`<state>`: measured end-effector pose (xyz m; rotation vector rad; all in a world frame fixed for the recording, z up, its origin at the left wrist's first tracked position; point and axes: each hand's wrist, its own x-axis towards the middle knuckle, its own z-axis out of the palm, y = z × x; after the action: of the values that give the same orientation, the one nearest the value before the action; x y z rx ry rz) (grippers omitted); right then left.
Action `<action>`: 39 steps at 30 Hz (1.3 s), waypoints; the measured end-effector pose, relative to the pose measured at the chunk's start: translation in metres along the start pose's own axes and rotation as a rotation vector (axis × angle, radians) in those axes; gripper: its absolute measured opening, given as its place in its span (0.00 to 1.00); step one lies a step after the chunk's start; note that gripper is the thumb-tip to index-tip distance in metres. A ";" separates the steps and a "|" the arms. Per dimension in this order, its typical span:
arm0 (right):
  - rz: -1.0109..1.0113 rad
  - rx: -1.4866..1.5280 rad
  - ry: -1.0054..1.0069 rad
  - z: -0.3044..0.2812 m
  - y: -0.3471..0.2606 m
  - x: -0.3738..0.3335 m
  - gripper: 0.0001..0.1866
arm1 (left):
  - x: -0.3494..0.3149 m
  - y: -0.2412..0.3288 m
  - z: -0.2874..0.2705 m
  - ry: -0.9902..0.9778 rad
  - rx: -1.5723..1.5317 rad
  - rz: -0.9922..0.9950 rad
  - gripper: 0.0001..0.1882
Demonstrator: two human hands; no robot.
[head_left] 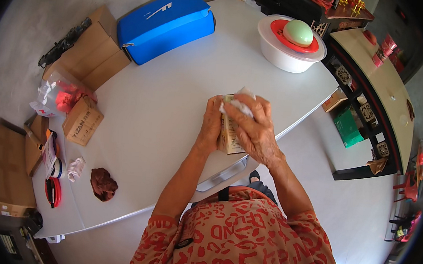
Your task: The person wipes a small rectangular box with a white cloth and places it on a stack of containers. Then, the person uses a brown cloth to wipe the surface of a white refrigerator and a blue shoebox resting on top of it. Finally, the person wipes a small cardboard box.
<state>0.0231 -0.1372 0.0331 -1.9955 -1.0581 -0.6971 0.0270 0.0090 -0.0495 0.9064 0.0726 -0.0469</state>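
Note:
A small printed carton (pixel 230 137), cream and yellowish, stands on the white table (pixel 158 118) close to its front edge. Wrapped around the carton's left side is my left hand (pixel 211 122). My right hand (pixel 257 128) presses a crumpled white tissue (pixel 243 101) against the carton's upper part, fingers bent over it. Much of the carton is hidden under both hands. To the left on the table lie a brown crumpled cloth (pixel 103 185) and a crumpled pale wrapper (pixel 76 168).
A blue box (pixel 166 26) and brown cardboard boxes (pixel 90 50) line the back left. At the back right sits a white basin (pixel 290 63) with a red plate and a pale green dome on top. A small carton (pixel 83 120) stands left; shelving (pixel 365 111) curves along the right.

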 end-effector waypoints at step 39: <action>0.241 0.305 -0.086 -0.034 -0.012 -0.026 0.27 | 0.003 -0.001 0.000 0.059 0.070 -0.087 0.32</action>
<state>-0.0041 -0.1717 0.0372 -1.8570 -0.8930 -0.3046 0.0297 0.0087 -0.0502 0.9746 0.1656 -0.1040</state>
